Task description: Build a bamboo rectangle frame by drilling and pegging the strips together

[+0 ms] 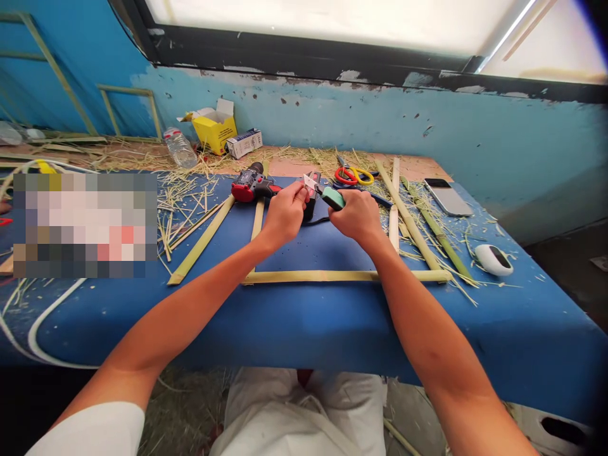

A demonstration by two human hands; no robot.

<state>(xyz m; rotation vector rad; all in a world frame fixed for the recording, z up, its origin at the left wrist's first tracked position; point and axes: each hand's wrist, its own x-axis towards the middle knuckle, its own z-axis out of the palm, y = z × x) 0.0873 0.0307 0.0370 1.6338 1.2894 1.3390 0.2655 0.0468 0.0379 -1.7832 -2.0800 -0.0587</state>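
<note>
A utility knife with a green handle is gripped in the right hand, whose fingers are curled shut around the handle; the short blade juts out toward the left. The left hand is brought up against it, its fingertips pinched at the blade end of the knife. Both hands are held just above the middle of the blue table, a little back from its near edge.

Beneath the hands a frame of bamboo strips is laid flat: one strip runs along the near edge, one runs back from it on the left, and at least one more runs back on the right, partly hidden by the right wrist. A further single strip lies slanted to the left of the frame, and two long strips are seen slanting toward the right edge.

One red and black cordless drill is lying just behind the left hand. One pair of scissors with red and yellow handles is lying behind the right hand. One phone is placed face up near the far right corner, and one white mouse is resting near the right edge. At the far edge one plastic bottle, one yellow box and one small carton are set in a row. Loose shavings are scattered over the left and far parts of the table.
</note>
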